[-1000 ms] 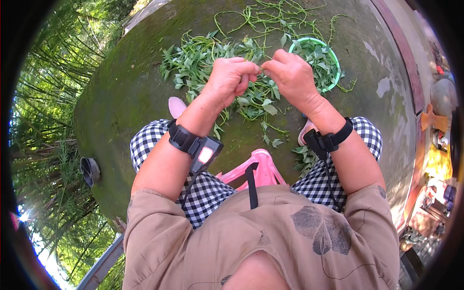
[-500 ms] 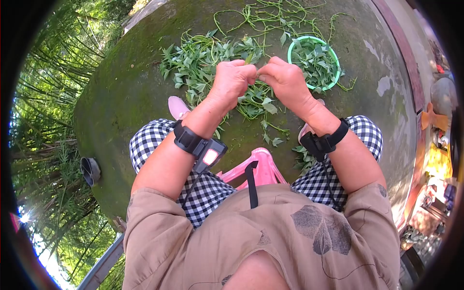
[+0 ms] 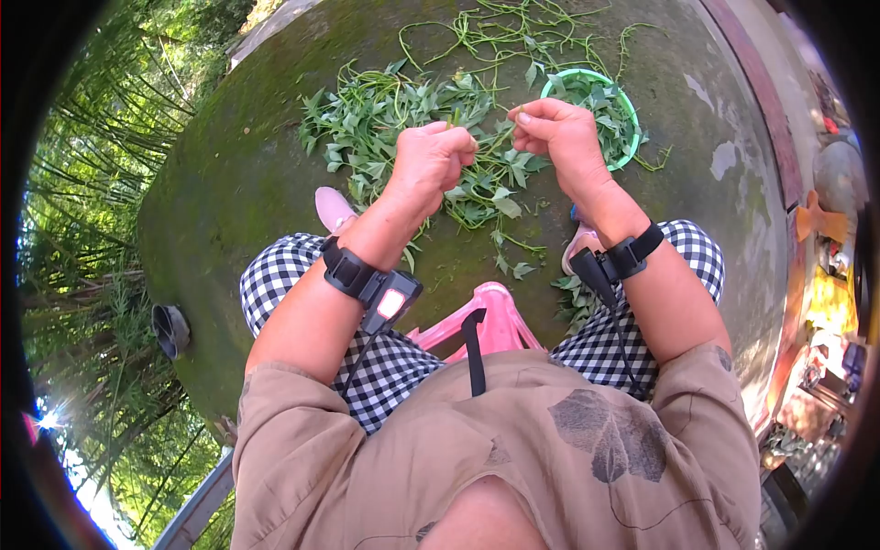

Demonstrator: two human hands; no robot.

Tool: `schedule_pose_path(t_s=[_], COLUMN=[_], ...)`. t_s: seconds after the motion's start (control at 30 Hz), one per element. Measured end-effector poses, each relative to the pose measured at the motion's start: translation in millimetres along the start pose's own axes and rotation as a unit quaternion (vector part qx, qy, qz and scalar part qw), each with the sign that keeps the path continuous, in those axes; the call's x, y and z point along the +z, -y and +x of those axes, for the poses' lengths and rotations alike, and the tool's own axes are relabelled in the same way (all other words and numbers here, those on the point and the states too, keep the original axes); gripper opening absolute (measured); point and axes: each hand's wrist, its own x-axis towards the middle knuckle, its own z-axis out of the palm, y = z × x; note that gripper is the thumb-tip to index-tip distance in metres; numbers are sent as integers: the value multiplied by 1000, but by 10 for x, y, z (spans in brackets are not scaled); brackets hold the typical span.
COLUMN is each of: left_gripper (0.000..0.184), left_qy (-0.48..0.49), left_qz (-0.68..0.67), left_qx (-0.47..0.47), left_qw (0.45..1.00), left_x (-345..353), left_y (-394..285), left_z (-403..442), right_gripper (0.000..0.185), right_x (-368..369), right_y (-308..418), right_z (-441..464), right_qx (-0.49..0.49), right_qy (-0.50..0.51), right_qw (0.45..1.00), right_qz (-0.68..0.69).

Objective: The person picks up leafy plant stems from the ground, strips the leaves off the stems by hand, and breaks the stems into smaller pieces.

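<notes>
My left hand [image 3: 431, 165] is closed in a fist round a green leafy-vine stem [image 3: 456, 117], whose short end sticks up above the knuckles. To its right, apart from it, my right hand [image 3: 561, 137] pinches thumb against forefinger. A thin strand seems to be at those fingertips, too fine to make out clearly. Beneath and beyond my hands lies a heap of leafy green vines [image 3: 353, 115] on the ground. A round basket with a light green rim [image 3: 636, 124] holds picked leaves [image 3: 587, 92], partly covered by my right hand.
Long bare stems [image 3: 522, 37] lie tangled beyond the heap. A pink plastic stool [image 3: 495, 302] is between my knees. Loose leaves [image 3: 576, 302] lie near my right shoe. A dark pot [image 3: 171, 327] stands at the left by the greenery, and household items line the right edge.
My hands were together at the fingertips and have drawn apart. The right hand has moved up and slightly right, while the left has shifted a little left and down, still gripping the stem.
</notes>
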Motion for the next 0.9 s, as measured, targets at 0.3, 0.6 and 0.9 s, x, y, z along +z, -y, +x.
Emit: schedule_pose_path(t_s=[0.3, 0.6, 0.9], left_gripper=[5, 22, 34], left_qy=[24, 162, 204], left_qz=[64, 184, -168], left_qx=[-59, -256, -215], left_qw=[996, 935, 940], left_x=[-211, -193, -289], left_y=[196, 648, 509], left_z=[-44, -233, 87], right_gripper=[11, 30, 8], right_x=[-576, -1253, -769], right_y=[-54, 17, -57], right_z=[125, 266, 154], right_qx=[0, -8, 25], right_qy=[-119, -336, -143], right_qw=[993, 942, 986], right_qz=[-5, -12, -81])
